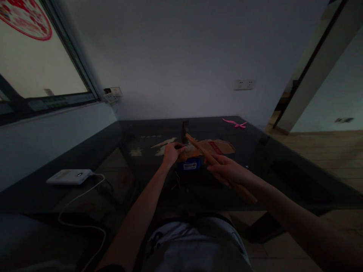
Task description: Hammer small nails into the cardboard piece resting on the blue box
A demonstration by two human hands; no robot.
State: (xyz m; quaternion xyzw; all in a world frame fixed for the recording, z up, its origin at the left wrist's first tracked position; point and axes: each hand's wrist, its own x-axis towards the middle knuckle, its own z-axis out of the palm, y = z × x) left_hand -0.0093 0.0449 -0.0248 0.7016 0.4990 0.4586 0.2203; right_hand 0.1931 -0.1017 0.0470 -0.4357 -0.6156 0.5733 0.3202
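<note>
My right hand is wrapped round the wooden handle of a hammer. The dark hammer head is raised at the far end of the handle, just beyond my left hand. My left fingers are pinched together over an orange-brown piece on top of a blue box with a white label. Whatever sits between those fingertips is too small and dark to make out. Torn brown packaging with a red patch lies just right of the box.
Pale torn scraps lie left of the box, and thin slivers lie in front. A white power bank with a cable is on the table's left. A pink ribbon lies at the back right. The dark table meets a wall.
</note>
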